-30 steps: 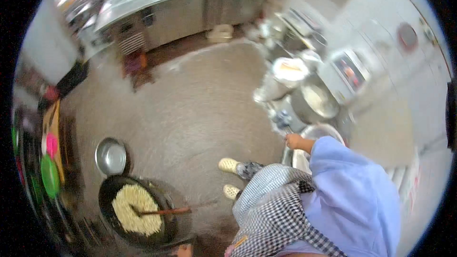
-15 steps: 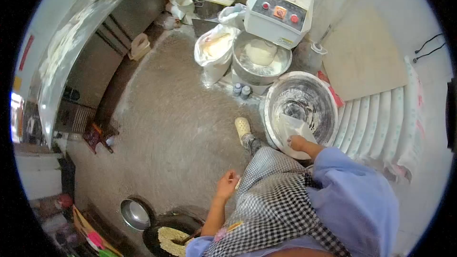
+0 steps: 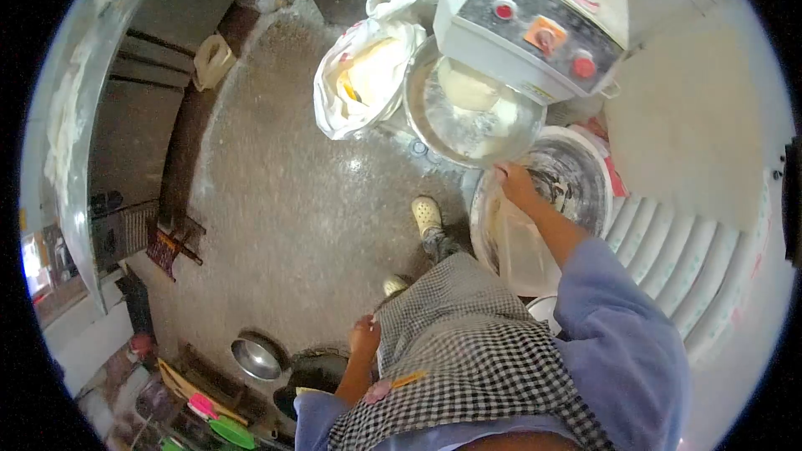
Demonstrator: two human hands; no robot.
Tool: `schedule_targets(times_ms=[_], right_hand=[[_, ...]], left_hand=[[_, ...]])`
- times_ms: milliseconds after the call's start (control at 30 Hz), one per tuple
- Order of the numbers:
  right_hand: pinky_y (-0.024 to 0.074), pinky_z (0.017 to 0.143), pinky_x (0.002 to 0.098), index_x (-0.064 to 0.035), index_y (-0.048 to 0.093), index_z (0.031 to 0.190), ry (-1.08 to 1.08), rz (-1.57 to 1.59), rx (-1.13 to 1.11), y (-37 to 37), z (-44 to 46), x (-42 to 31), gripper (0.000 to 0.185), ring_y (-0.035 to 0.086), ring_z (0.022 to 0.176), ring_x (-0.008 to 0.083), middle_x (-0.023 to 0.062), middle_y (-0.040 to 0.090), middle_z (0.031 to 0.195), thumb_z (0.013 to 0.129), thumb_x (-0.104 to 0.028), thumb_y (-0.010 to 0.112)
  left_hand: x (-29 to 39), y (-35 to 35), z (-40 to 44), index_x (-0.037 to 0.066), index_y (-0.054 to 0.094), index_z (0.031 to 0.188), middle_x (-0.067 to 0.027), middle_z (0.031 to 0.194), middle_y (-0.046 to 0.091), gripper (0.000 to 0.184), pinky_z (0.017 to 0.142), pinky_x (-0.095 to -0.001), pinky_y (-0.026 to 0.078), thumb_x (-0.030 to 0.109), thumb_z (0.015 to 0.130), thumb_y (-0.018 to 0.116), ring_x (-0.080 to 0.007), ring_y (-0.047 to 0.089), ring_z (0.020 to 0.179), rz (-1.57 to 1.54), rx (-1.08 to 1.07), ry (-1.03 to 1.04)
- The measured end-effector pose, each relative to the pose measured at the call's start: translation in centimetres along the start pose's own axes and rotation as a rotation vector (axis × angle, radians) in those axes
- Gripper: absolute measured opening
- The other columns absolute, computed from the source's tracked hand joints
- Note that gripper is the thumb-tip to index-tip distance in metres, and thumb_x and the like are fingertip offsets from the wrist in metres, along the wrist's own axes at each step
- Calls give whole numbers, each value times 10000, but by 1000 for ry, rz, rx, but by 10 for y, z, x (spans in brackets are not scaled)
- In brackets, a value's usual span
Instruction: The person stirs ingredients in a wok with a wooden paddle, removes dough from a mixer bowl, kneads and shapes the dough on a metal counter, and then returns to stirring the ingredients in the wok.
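Observation:
My right hand (image 3: pixel 518 184) reaches forward over the big round basin (image 3: pixel 609 169), its fingers curled close to the rim of the steel mixer bowl (image 3: pixel 423 113). Whether they touch that rim, or hold anything, I cannot make out. Inside the bowl lies a pale lump of dough (image 3: pixel 468 86). Below my right forearm, a translucent plastic container (image 3: pixel 528 252) sits in the near side of the basin, whose inner wall is dusted with flour. My left hand (image 3: pixel 364 336) is closed beside the checked apron (image 3: pixel 476 326); what its fingers hold, if anything, is hidden.
The white mixer (image 3: pixel 535 29) stands behind its bowl, with an open white sack (image 3: pixel 338 117) of pale powder to its left. Stacked white sacks (image 3: pixel 681 255) lie at right. A steel bowl (image 3: pixel 258 357) is on the floor at lower left, and a metal counter (image 3: pixel 71 142) runs along the left.
My right hand has let go of the translucent container and moved forward toward the mixer bowl. The view has shifted nearer the mixer; my left hand is lower and further left in view.

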State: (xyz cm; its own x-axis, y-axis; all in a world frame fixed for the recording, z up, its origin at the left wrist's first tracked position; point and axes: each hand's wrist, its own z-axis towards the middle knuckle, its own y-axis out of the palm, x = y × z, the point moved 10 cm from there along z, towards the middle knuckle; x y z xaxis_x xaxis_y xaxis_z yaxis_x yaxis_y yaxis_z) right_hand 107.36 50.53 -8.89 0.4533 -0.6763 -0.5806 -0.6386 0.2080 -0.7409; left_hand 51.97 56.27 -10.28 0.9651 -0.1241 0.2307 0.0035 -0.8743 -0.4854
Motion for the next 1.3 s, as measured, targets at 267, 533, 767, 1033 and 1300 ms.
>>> schedule_targets(times_ms=[267,533,767,1033,1300], right_hand=[[445,859,384,-14,593,1054,73,94,50,-9,92,-29,265,578,986,341,203,606,1037,853,-152,488],[437,857,416,-24,555,1120,-137,25,-50,38,183,-194,287,571,955,349,206,598,1011,867,-132,473],[482,761,418,-41,554,982,109,-421,-332,219,323,-196,203,601,889,338,184,586,1055,802,-58,461],[490,701,385,-23,552,1030,-191,-540,-245,275,339,-128,295,613,873,314,164,606,1035,750,-106,588],[461,507,216,-39,504,1086,440,1540,-188,160,280,-172,229,549,671,98,70,558,911,859,-58,525]], left_hand=[[85,-31,85,26,533,1136,-196,1204,484,380,917,-437,394,229,815,542,-348,453,1128,205,-13,165],[98,-80,201,39,503,1160,-192,1249,444,399,991,-489,296,278,842,522,-352,369,1205,326,0,274],[38,-102,243,53,433,1270,-161,1331,371,472,1055,-491,198,341,896,419,-331,267,1283,399,-190,197],[31,-110,257,49,403,1295,-164,1366,338,513,1065,-503,181,352,881,413,-333,239,1308,492,-222,297],[29,-96,265,50,370,1333,-152,1388,337,555,1082,-500,159,373,882,405,-322,239,1321,584,-295,295]])
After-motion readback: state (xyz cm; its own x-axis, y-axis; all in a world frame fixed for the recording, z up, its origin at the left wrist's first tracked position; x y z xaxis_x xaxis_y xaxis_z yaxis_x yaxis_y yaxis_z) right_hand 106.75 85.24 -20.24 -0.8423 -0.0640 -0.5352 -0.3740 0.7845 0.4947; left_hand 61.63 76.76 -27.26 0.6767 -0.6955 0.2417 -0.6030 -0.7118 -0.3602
